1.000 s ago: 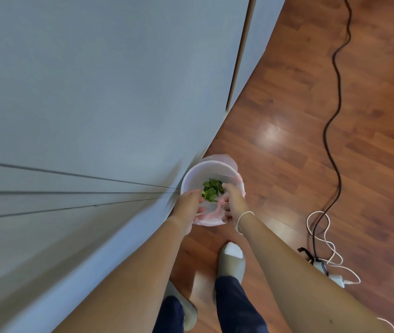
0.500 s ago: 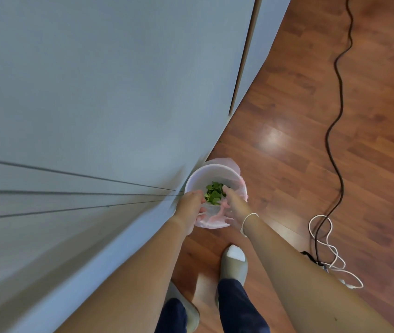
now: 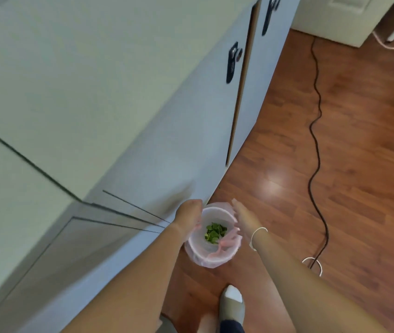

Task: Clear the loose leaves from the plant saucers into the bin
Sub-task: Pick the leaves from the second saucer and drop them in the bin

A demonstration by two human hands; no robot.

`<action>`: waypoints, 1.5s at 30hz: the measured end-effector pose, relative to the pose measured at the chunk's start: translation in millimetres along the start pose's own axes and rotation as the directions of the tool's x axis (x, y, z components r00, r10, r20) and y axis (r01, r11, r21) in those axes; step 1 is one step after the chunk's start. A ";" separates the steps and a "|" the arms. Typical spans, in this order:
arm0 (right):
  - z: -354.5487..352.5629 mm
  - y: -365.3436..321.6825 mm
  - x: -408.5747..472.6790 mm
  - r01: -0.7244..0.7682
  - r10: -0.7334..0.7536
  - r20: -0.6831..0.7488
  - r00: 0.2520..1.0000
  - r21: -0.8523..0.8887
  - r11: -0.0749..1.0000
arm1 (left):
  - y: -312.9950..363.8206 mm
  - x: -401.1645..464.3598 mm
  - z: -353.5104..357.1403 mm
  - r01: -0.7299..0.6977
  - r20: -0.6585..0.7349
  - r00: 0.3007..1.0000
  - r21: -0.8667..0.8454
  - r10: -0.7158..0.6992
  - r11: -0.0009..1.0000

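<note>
A small white bin [image 3: 216,260] lined with a pink plastic bag stands on the wooden floor against the cabinet base. Green leaves [image 3: 214,233] lie in a heap at its bottom. My left hand [image 3: 188,213] is curled at the bin's left rim, its fingers on the pink liner. My right hand [image 3: 243,216] hovers at the right rim with straight fingers and holds nothing. A white band circles that wrist. No plant saucers are in view.
A pale cabinet with black handles [image 3: 233,62] fills the left. A black cable [image 3: 316,145] snakes across the floor to a white cord loop [image 3: 312,263] on the right. My foot in a grey slipper [image 3: 232,302] stands just behind the bin.
Both hands were pinching the liner at the bin's near rim. Now they sit at its sides, and the right hand has let go and spread flat. The view has tilted upward.
</note>
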State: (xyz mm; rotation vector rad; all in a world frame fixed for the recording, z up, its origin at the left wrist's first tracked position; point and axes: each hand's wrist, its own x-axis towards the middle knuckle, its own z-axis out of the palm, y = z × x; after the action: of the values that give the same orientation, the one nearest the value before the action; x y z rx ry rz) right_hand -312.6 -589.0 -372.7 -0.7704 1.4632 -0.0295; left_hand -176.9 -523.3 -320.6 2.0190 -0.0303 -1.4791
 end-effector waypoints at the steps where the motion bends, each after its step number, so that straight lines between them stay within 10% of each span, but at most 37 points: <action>1: -6.0 -17.3 -17.1 0.052 -0.052 -0.008 0.999 -0.026 0.998 | 18.0 -17.9 -0.7 -0.041 0.011 0.999 0.008 0.041 0.999; 13: -62.4 -250.2 -248.4 0.543 -0.572 0.007 0.820 -0.321 0.776 | 208.3 -252.2 -53.6 -0.546 0.084 0.837 0.201 0.541 0.813; 22: 39.6 -276.1 -374.4 0.771 -0.785 0.277 0.555 -0.527 0.359 | 181.5 -375.0 -167.1 -0.693 -0.158 0.656 0.263 0.738 0.671; 33: 251.9 -120.5 -447.7 0.870 -0.586 0.671 0.455 -0.476 0.130 | -53.4 -419.6 -307.0 -0.558 -0.511 0.660 0.157 0.551 0.815; 45: 336.2 -37.5 -440.9 0.867 -0.455 0.740 0.496 -0.452 0.210 | -191.6 -431.7 -371.7 -0.396 -0.744 0.629 -0.058 0.225 0.916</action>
State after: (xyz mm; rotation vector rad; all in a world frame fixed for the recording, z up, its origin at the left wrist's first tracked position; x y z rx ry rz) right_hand -64.1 -262.7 2.3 -2.0537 0.4342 0.1382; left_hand -78.7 -36.0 17.1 2.1388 0.1018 -0.3629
